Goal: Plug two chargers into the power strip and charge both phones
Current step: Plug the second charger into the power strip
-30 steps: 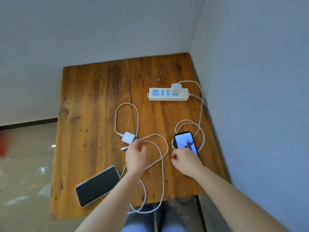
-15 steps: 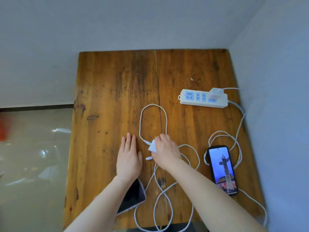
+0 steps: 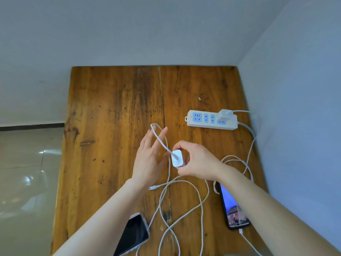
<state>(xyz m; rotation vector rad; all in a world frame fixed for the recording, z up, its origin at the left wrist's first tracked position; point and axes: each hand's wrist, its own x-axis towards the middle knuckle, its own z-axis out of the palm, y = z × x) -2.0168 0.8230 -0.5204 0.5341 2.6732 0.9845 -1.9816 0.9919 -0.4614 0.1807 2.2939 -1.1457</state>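
Observation:
My right hand grips a white charger block, lifted above the wooden table. Its white cable arcs up past my left hand, which is open with fingers spread beside the block, and coils toward the near edge; its free plug tip lies loose. A white power strip sits at the far right with another white charger plugged in. That charger's cable runs to a lit phone at the right. A dark-screened phone lies near the front edge.
Grey walls close the table at the back and along the right side. A shiny tiled floor lies beyond the table's left edge. The power strip's own cord runs off at the right.
My right hand has raised the charger block off the table and turned it. My left hand has lifted from flat on the wood to hover beside the block. The view has shifted forward.

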